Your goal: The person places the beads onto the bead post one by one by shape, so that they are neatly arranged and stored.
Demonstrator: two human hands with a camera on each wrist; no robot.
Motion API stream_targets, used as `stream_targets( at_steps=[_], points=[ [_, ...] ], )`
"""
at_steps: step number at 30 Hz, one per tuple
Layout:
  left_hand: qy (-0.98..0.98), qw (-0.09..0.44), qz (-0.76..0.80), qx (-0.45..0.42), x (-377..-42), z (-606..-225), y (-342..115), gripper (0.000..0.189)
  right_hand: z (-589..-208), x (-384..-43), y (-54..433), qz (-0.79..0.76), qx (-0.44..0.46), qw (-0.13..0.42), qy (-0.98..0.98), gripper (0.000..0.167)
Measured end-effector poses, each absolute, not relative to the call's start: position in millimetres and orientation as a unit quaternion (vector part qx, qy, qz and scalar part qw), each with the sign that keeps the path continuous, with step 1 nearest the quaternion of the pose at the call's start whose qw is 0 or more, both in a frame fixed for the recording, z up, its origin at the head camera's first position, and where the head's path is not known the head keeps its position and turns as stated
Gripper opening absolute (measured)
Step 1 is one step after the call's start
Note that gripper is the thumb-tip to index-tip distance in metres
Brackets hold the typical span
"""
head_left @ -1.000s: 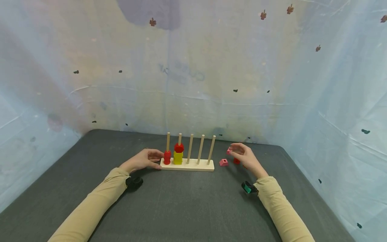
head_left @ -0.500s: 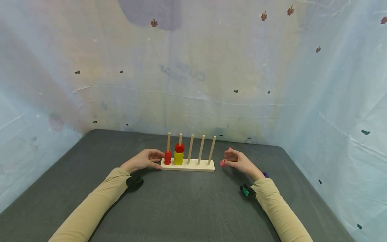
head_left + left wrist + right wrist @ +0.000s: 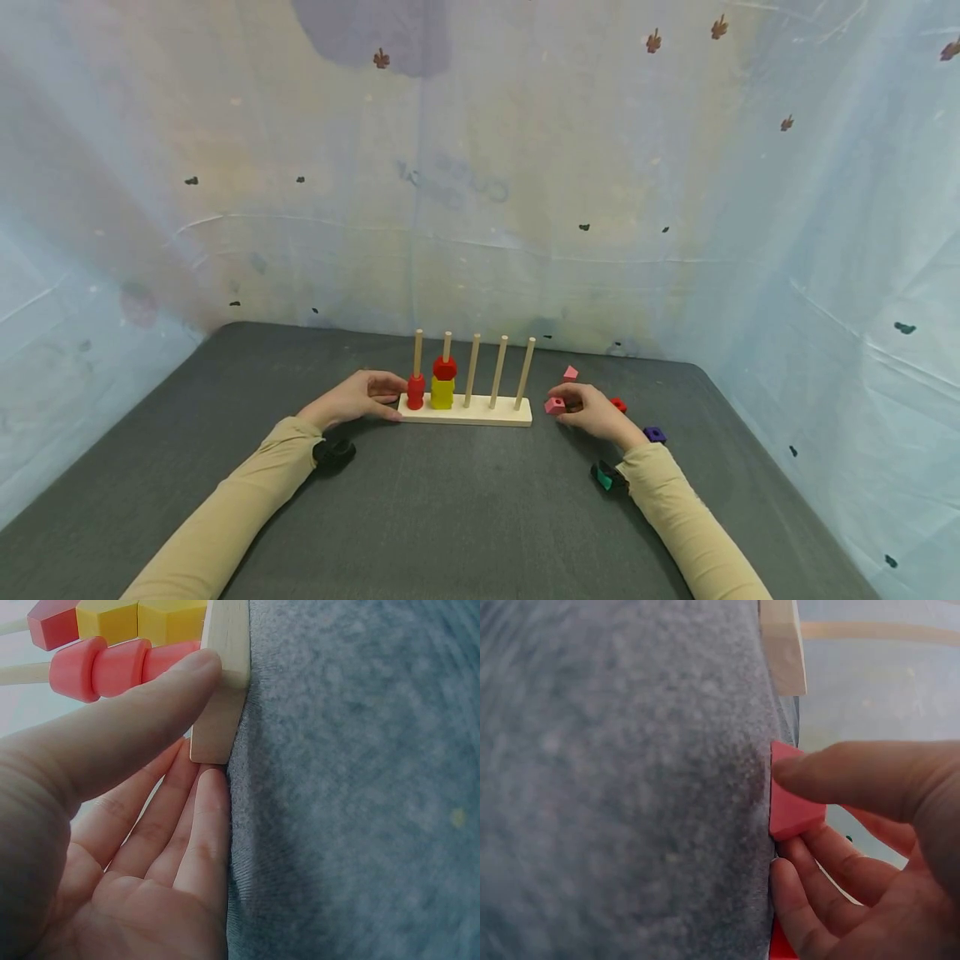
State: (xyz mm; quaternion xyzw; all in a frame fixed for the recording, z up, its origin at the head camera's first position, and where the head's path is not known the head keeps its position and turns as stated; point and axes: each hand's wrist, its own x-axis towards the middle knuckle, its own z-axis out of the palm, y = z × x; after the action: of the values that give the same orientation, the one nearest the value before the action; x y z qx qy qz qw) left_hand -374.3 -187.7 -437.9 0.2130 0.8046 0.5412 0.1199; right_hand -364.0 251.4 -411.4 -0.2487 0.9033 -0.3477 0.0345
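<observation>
A wooden peg stand [image 3: 480,416] with several upright pegs sits mid-table. Red beads [image 3: 416,392] fill the lower part of its leftmost peg. On the second peg, a red block [image 3: 445,367] tops yellow blocks [image 3: 442,393]. My left hand [image 3: 354,397] holds the stand's left end, thumb [image 3: 180,682] on one side and fingers against the end. Right of the stand, my right hand [image 3: 596,413] pinches a pink block [image 3: 795,802] between thumb and fingers, down at the table surface. That block [image 3: 553,406] has a hole in it.
Behind my right hand lies another pink block [image 3: 571,373]. A red block [image 3: 618,404] and a purple block [image 3: 655,434] lie to its right. The dark table [image 3: 465,517] meets a pale hanging sheet [image 3: 480,275] at the back and sides.
My right hand has moved toward me and slightly left, from beside the farther pink block to the nearer one, and now pinches it. My left hand stays on the stand.
</observation>
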Motion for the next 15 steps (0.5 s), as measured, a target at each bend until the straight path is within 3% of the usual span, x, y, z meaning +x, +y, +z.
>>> stream_targets(
  at_steps=[15],
  points=[
    [0.806,0.120,0.540,0.212,-372.3,-436.4,-186.8,0.059,-407.3,-361.0,251.8,-0.323,-0.246,0.017,0.914,0.031]
  ],
)
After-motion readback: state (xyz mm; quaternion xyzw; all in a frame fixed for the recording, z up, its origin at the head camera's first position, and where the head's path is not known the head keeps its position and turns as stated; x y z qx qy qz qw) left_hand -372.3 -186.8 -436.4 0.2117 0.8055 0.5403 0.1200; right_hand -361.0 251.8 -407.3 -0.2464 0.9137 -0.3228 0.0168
